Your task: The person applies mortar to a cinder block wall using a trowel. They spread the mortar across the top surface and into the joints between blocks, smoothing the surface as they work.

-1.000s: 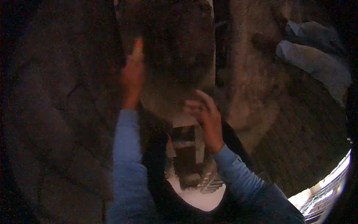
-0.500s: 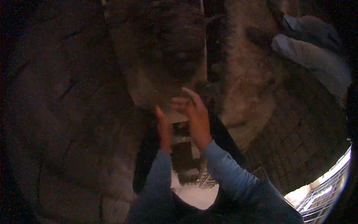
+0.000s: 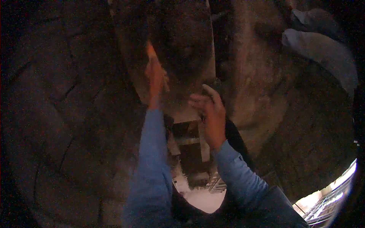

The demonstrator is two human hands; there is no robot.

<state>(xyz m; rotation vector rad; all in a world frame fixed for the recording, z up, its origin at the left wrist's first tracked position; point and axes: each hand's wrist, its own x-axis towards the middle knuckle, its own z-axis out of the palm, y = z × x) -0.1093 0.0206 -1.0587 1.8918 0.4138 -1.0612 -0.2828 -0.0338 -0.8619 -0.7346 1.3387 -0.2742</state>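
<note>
The light is dim. A flat board-like panel (image 3: 186, 104), its surface smeared dark, stretches away from me in the middle. My left hand (image 3: 155, 74) reaches over the panel's left part, blurred, with fingers stretched forward and their tips glowing orange. I see nothing held in it; whether it touches the surface I cannot tell. Nearer to me, my right hand (image 3: 213, 114) hovers beside the panel's right near corner. Its fingers are apart and loosely bent, and nothing shows between them. Blue sleeves cover both my forearms.
Grey sleeves (image 3: 323, 53), apparently another person's, enter at the upper right. A pale brownish surface (image 3: 254, 76) lies right of the panel. Dark, cracked-looking ground (image 3: 68, 114) spreads on the left. Bright metal bars (image 3: 327, 209) show at the lower right; a narrow gap opens below my hands.
My left hand has moved forward and slightly left, away from my right hand and out over the panel. My right hand has shifted a little to the right, along with the view.
</note>
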